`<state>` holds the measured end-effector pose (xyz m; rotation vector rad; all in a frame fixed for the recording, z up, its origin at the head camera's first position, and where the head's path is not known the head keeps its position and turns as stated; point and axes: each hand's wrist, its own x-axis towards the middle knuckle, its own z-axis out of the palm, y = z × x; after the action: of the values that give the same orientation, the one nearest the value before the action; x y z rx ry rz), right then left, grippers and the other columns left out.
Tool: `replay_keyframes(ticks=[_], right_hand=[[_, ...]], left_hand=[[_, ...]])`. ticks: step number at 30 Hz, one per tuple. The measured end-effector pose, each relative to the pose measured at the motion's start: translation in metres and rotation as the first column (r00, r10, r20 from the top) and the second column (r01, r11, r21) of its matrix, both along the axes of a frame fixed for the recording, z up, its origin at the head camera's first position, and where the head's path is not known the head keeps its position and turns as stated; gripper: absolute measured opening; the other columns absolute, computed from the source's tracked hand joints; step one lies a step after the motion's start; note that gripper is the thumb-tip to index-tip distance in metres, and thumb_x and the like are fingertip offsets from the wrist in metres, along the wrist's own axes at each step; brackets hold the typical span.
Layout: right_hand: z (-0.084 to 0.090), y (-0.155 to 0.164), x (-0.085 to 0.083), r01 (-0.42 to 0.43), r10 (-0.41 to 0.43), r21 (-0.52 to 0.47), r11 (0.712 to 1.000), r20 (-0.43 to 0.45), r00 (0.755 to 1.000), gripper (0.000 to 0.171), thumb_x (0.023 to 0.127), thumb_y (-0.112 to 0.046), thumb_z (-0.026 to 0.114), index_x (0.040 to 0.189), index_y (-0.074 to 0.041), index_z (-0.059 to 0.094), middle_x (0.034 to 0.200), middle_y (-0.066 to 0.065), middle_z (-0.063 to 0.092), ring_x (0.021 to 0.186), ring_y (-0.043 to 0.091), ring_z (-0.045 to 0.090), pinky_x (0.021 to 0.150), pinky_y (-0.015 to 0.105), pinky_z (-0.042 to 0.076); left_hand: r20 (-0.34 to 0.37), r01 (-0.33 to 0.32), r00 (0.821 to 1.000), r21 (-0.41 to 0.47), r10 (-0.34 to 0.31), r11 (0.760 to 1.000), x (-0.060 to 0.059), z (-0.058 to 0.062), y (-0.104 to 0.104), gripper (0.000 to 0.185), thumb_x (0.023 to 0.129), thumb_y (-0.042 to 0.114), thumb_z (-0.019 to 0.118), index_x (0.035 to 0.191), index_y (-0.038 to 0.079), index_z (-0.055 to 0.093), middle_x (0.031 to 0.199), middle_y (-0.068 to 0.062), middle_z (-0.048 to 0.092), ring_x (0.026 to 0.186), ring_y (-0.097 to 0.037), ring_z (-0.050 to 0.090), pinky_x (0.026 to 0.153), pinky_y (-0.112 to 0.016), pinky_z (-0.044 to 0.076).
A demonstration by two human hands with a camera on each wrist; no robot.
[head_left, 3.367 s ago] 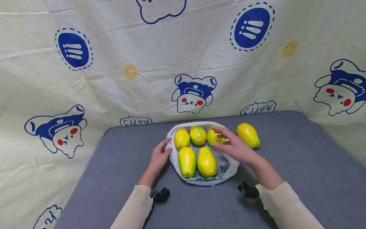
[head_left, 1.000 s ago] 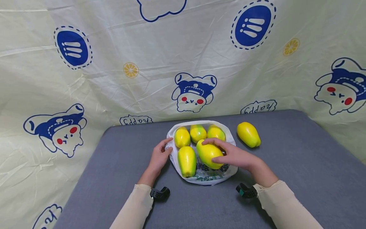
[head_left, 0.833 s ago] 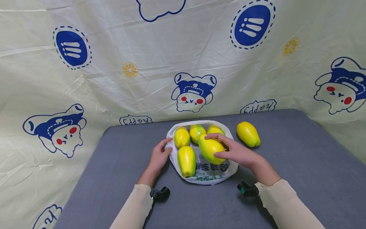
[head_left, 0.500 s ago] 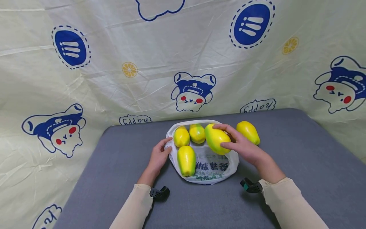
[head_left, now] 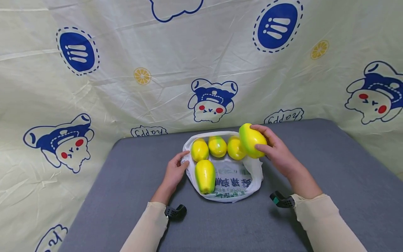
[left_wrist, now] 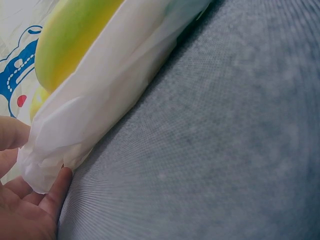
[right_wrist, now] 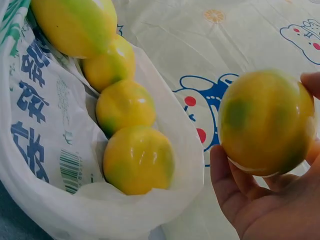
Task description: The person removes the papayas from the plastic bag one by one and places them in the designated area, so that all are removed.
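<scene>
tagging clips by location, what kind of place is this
Probably a staged indoor tabletop set, not a kitchen or shop: a grey cloth-covered table, a creased cartoon-print sheet hung as backdrop, and yellow-green fruit in a white plastic bag, one fruit held in the right hand.

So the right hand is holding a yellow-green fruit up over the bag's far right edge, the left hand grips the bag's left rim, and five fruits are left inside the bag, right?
Not quite: four fruits are left inside the white plastic bag, not five, as the head view shows. The rest holds: the right hand holds a yellow-green fruit up over the far right edge, and the left hand grips the left rim.
</scene>
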<state>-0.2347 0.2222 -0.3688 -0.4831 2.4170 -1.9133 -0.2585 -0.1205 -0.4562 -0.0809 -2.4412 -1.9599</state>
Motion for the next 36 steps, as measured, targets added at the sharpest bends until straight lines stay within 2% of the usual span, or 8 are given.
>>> replay_keyframes(ticks=[8,14,19,26,29,33,36], right_hand=[[0.002,0.007,0.000,0.111,-0.111,-0.010,0.994,-0.049,0.993,0.058,0.100,-0.013,0.053,0.153,-0.025,0.033,0.149,0.006,0.031,0.117,0.020,0.039,0.086,0.017,0.050],[0.000,0.016,-0.004,0.181,-0.181,-0.013,0.983,-0.031,0.983,0.058,0.101,-0.014,0.051,0.154,-0.028,0.032,0.151,0.003,0.029,0.117,0.017,0.037,0.085,0.018,0.048],[-0.003,0.028,-0.005,0.231,-0.231,-0.019,0.973,-0.023,0.973,0.058,0.102,-0.015,0.049,0.155,-0.031,0.031,0.154,0.005,0.025,0.117,0.015,0.035,0.088,0.022,0.042],[-0.009,0.040,-0.009,0.264,-0.266,-0.078,0.961,-0.014,0.964,0.056,0.101,-0.014,0.048,0.153,-0.031,0.035,0.152,-0.002,0.027,0.117,0.013,0.035,0.090,0.024,0.038],[-0.012,0.044,-0.011,0.284,-0.286,-0.068,0.956,-0.017,0.958,0.056,0.101,-0.015,0.049,0.153,-0.030,0.035,0.151,-0.001,0.028,0.116,0.011,0.035,0.092,0.025,0.036],[-0.016,0.049,-0.013,0.316,-0.317,-0.038,0.948,-0.004,0.948,0.057,0.101,-0.017,0.048,0.154,-0.032,0.034,0.152,0.004,0.027,0.116,0.011,0.035,0.093,0.030,0.035],[-0.020,0.054,-0.014,0.329,-0.329,-0.010,0.944,0.010,0.944,0.057,0.102,-0.019,0.047,0.155,-0.032,0.032,0.154,0.007,0.025,0.118,0.015,0.034,0.093,0.031,0.036]], left_hand=[[0.008,-0.002,1.000,0.009,0.001,1.000,-0.001,-0.001,-0.001,0.039,0.100,0.012,0.057,0.139,0.017,0.059,0.151,-0.009,0.050,0.132,-0.027,0.048,0.117,-0.047,0.038],[0.006,-0.005,1.000,-0.004,0.005,1.000,-0.001,-0.001,-0.001,0.039,0.100,0.013,0.057,0.139,0.017,0.059,0.151,-0.009,0.050,0.131,-0.027,0.048,0.117,-0.048,0.038],[0.003,-0.003,1.000,0.002,0.003,1.000,0.000,0.000,-0.001,0.040,0.100,0.014,0.057,0.140,0.016,0.058,0.151,-0.009,0.050,0.131,-0.027,0.048,0.116,-0.048,0.039],[0.018,-0.012,1.000,-0.004,0.012,1.000,0.001,0.000,0.000,0.041,0.101,0.012,0.056,0.141,0.014,0.056,0.151,-0.011,0.049,0.129,-0.028,0.048,0.116,-0.048,0.040],[0.021,-0.014,1.000,-0.013,0.014,1.000,0.007,0.012,0.003,0.040,0.101,0.009,0.054,0.141,0.010,0.056,0.150,-0.014,0.050,0.128,-0.030,0.048,0.116,-0.049,0.039],[0.016,-0.007,1.000,-0.010,0.007,1.000,0.007,0.013,0.003,0.040,0.101,0.010,0.055,0.140,0.012,0.057,0.149,-0.013,0.051,0.127,-0.029,0.049,0.115,-0.049,0.040],[0.012,-0.003,1.000,0.002,0.003,1.000,0.001,0.002,0.001,0.039,0.100,0.013,0.057,0.139,0.017,0.059,0.149,-0.009,0.052,0.126,-0.026,0.050,0.115,-0.047,0.041]])
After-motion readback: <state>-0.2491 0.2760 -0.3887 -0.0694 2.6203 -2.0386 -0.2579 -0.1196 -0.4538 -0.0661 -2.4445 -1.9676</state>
